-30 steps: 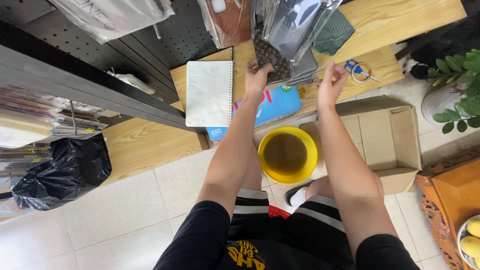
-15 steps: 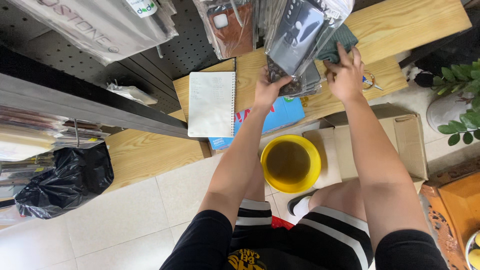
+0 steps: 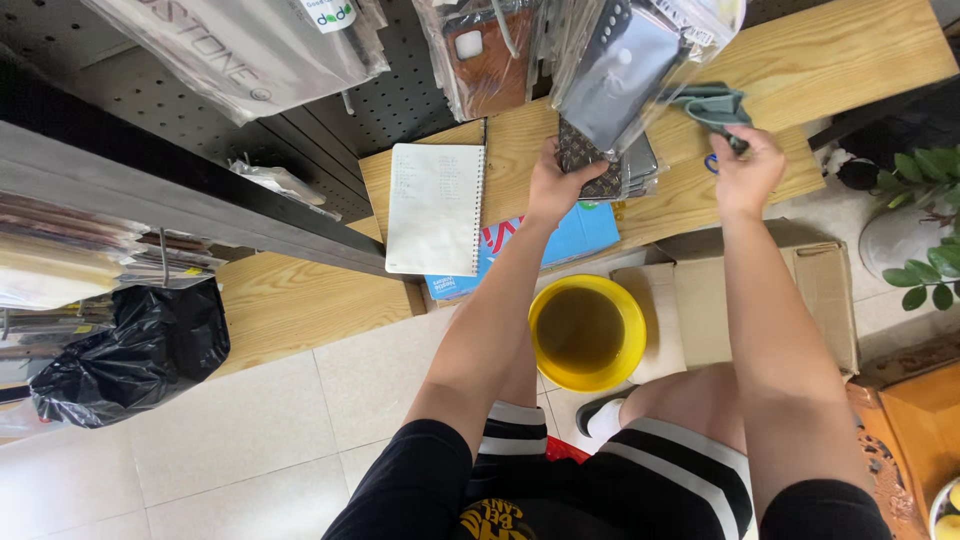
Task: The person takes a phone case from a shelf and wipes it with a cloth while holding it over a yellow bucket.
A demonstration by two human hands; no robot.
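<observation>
My left hand (image 3: 556, 186) grips a dark patterned phone case (image 3: 587, 165) that lies on a small stack of bagged cases (image 3: 640, 170) on the wooden shelf (image 3: 860, 60). My right hand (image 3: 745, 170) holds a dark green phone case (image 3: 712, 105) above the shelf, to the right of the stack. Bagged phone cases (image 3: 625, 70) hang from the pegboard just above both hands.
A spiral notebook (image 3: 435, 208) and a blue box (image 3: 570, 235) lie left of my hands. A yellow bowl (image 3: 586, 332) and a cardboard box (image 3: 780, 300) stand on the floor below. A black bag (image 3: 130, 350) sits at the left, a potted plant (image 3: 925, 230) at the right.
My right hand has moved up and to the right and now holds the green case. My left hand stays on the patterned case. The view has shifted up toward the pegboard.
</observation>
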